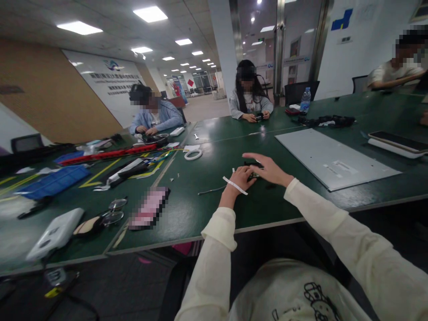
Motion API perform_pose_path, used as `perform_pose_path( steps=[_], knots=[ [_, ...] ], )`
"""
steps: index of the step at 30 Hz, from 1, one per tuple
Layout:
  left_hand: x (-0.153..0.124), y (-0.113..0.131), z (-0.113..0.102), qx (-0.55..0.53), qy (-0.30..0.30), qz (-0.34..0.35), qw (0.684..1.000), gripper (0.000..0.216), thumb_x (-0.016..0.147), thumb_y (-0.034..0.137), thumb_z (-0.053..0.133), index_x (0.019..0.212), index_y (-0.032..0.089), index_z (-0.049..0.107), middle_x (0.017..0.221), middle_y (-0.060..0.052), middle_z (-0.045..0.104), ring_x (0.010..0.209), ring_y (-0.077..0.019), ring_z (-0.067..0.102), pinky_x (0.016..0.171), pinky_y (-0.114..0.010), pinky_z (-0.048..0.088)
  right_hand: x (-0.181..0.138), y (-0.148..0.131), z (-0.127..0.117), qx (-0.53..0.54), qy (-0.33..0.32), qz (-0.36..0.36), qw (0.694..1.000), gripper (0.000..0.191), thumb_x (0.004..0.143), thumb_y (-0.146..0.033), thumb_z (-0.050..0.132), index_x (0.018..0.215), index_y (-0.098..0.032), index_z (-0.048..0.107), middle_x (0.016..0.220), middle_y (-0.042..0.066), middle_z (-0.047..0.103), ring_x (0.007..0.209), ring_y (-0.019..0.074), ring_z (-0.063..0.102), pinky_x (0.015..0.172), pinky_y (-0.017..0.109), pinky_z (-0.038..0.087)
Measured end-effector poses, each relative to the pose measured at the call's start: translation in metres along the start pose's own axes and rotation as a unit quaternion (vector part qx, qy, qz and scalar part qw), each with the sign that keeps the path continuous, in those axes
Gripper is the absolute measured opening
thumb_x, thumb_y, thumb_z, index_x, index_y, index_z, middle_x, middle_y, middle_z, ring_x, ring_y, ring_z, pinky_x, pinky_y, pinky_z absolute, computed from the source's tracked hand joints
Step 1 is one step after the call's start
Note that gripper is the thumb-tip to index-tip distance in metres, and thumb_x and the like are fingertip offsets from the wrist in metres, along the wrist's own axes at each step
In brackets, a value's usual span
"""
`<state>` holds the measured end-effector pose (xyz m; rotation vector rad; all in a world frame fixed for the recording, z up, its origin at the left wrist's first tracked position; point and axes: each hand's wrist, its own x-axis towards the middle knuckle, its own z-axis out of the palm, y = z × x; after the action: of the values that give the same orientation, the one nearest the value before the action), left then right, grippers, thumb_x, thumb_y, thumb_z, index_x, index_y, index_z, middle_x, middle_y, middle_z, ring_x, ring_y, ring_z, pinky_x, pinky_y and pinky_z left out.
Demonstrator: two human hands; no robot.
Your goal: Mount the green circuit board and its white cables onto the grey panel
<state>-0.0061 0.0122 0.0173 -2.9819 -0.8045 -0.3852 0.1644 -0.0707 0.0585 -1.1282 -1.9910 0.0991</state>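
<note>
My left hand [241,178] is over the green table with its fingers curled in on a small dark part [249,163]. Most of that part is covered by my hands, so its kind does not show. Across my left wrist lies a narrow white strip [235,185]. A thin grey cable [212,191] runs out to the left from beneath this hand. Just right of it, my right hand [267,170] has its fingers stretched out above the same part; the thumb side is close to my left fingertips.
A large grey panel [334,158] lies to the right. Left are a phone [150,208], glasses [115,211], a white device [55,234] and a blue tray [53,180]. A white tape ring [193,154] lies ahead. Two people [250,96] sit across the table, another far right.
</note>
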Motion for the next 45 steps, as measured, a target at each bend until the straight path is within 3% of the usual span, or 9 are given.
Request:
perform_pose_path(
  steps=[3,6,8,10,14,20,27,37,45],
  knots=[
    [-0.001,0.001,-0.003,0.000,0.008,0.003,1.000,0.043,0.091,0.040,0.052,0.129,0.019,0.054,0.130,-0.012,0.054,0.122,-0.0258,0.048,0.102,-0.044,0.042,-0.006,0.067,-0.030,-0.154,0.093,0.214,0.960,0.053,0.095,-0.032,0.037,0.144,-0.012,0.042,0.146,0.018,0.043,0.136,0.0277,0.036,0.113,0.047,0.028],
    [-0.002,0.002,-0.007,0.003,-0.001,0.004,1.000,0.044,0.092,0.040,0.051,0.130,0.019,0.052,0.133,-0.011,0.054,0.123,-0.0257,0.047,0.102,-0.044,0.042,-0.035,0.134,-0.051,-0.275,0.085,0.432,0.855,0.059,0.093,-0.042,0.039,0.143,-0.010,0.042,0.153,0.023,0.028,0.141,0.0424,0.020,0.105,0.068,0.021],
    [-0.002,0.003,-0.009,0.004,-0.007,0.007,1.000,0.044,0.093,0.040,0.049,0.131,0.019,0.052,0.133,-0.010,0.054,0.123,-0.0254,0.047,0.102,-0.043,0.042,-0.057,0.167,-0.055,-0.300,0.048,0.509,0.805,0.060,0.093,-0.047,0.037,0.139,-0.010,0.046,0.151,0.025,0.027,0.139,0.0464,0.018,0.101,0.073,0.016],
    [-0.002,0.003,-0.010,0.004,-0.013,0.008,1.000,0.043,0.093,0.040,0.049,0.130,0.019,0.052,0.132,-0.010,0.055,0.123,-0.0253,0.047,0.102,-0.043,0.041,-0.073,0.186,-0.055,-0.303,0.006,0.537,0.788,0.060,0.094,-0.050,0.033,0.135,-0.012,0.051,0.148,0.026,0.032,0.137,0.0463,0.023,0.100,0.075,0.014],
    [0.002,0.006,-0.009,0.012,-0.013,-0.002,1.000,0.045,0.092,0.044,0.050,0.130,0.020,0.052,0.130,-0.011,0.055,0.123,-0.0262,0.047,0.103,-0.044,0.040,-0.080,0.198,-0.051,-0.316,-0.023,0.517,0.795,0.060,0.095,-0.052,0.025,0.135,-0.016,0.051,0.148,0.025,0.033,0.136,0.0438,0.026,0.100,0.074,0.013],
    [0.007,0.008,-0.008,0.026,-0.007,-0.024,0.999,0.055,0.089,0.053,0.052,0.130,0.017,0.047,0.126,-0.012,0.052,0.118,-0.0271,0.049,0.099,-0.042,0.043,-0.077,0.195,-0.050,-0.325,-0.037,0.502,0.800,0.061,0.095,-0.052,0.024,0.137,-0.016,0.050,0.147,0.024,0.035,0.135,0.0431,0.028,0.102,0.070,0.017],
    [0.012,0.006,-0.006,0.039,-0.014,-0.047,0.998,0.054,0.085,0.060,0.054,0.119,0.018,0.053,0.120,-0.011,0.050,0.113,-0.0269,0.049,0.095,-0.042,0.045,-0.067,0.175,-0.038,-0.329,-0.043,0.501,0.799,0.061,0.096,-0.050,0.023,0.140,-0.015,0.047,0.149,0.024,0.031,0.136,0.0424,0.027,0.102,0.070,0.017],
    [0.018,0.006,-0.009,0.071,-0.013,-0.050,0.996,0.055,0.082,0.067,0.053,0.104,0.017,0.058,0.110,-0.012,0.053,0.107,-0.0285,0.049,0.092,-0.043,0.044,-0.059,0.148,-0.017,-0.342,-0.072,0.427,0.834,0.057,0.097,-0.049,0.026,0.142,-0.018,0.045,0.148,0.021,0.036,0.134,0.0390,0.033,0.104,0.058,0.025],
    [0.009,0.006,-0.028,0.102,0.066,-0.087,0.989,0.052,0.082,0.065,0.054,0.102,0.017,0.056,0.108,-0.012,0.053,0.108,-0.0304,0.047,0.096,-0.045,0.039,-0.053,0.117,-0.005,-0.332,-0.113,0.337,0.874,0.055,0.099,-0.049,0.027,0.143,-0.020,0.043,0.148,0.019,0.038,0.135,0.0362,0.034,0.106,0.052,0.028]
  ],
)
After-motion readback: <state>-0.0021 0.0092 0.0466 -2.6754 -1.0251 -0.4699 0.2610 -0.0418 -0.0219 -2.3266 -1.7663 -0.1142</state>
